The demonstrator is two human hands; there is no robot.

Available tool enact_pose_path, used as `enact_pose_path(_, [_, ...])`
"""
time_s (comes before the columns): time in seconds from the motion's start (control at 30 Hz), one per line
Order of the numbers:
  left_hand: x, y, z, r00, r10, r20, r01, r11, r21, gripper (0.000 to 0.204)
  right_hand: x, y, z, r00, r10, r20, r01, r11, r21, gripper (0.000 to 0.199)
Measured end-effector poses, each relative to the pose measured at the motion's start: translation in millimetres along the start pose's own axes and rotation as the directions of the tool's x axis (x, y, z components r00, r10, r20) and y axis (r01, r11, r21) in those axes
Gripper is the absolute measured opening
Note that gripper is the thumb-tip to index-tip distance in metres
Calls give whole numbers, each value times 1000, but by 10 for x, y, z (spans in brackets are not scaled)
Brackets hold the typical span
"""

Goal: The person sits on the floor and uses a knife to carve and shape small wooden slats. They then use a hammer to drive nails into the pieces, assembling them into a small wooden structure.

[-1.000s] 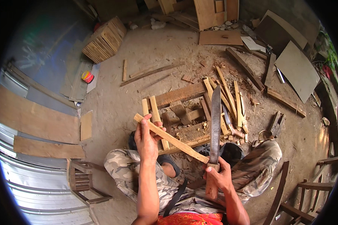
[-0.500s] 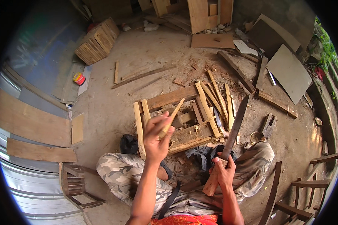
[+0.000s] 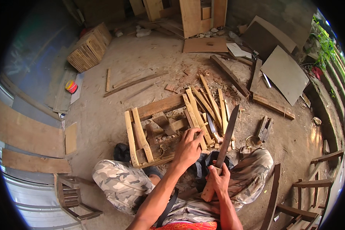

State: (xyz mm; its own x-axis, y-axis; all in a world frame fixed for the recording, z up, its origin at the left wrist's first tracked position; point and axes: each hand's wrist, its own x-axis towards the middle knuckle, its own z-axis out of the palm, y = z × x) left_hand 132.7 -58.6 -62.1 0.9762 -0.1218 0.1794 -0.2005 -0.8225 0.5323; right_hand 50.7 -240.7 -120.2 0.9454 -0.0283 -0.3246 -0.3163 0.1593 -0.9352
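My right hand (image 3: 218,179) is wrapped round the wooden handle of a machete (image 3: 229,134), its long dark blade pointing up and away from me. Over the right side of a low wooden frame (image 3: 159,106) on the ground, my left hand (image 3: 188,147) bends down with its fingers closed. Its fingertips meet at a pale wooden strip (image 3: 191,111) and a short thin stick (image 3: 204,125); which of them they pinch is hidden. Another pale strip (image 3: 197,109) lies alongside. Two more pale strips (image 3: 142,134) lie across the frame's left side.
Several loose sticks (image 3: 222,107) and a knife (image 3: 212,125) lie just right of the frame. My crossed legs (image 3: 119,180) in camouflage trousers flank the work. Farther off are dark beams (image 3: 230,74), a slatted wooden box (image 3: 90,48), a small red tub (image 3: 71,86) and leaning boards (image 3: 285,73).
My left hand has come down and right from mid-air, where it held a pale strip. A pale strip now lies on the frame's right side. The machete remains in my right hand.
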Motion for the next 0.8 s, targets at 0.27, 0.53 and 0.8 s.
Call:
enact_pose_path(0.27, [546,-391,-132,817,-573,63,562,768,-306,59,-8,13,-35,999,23,-33,-23,1000,-7,37])
enact_pose_path(0.53, [917,-815,83,786,-578,220,551,493,-674,27,7,60,-62,998,37,-53,-37,999,-8,37])
enact_pose_path(0.8, [591,-903,-525,712,-556,430,696,639,-326,32,-6,53,-69,998,25,-59,-25,1000,-14,38])
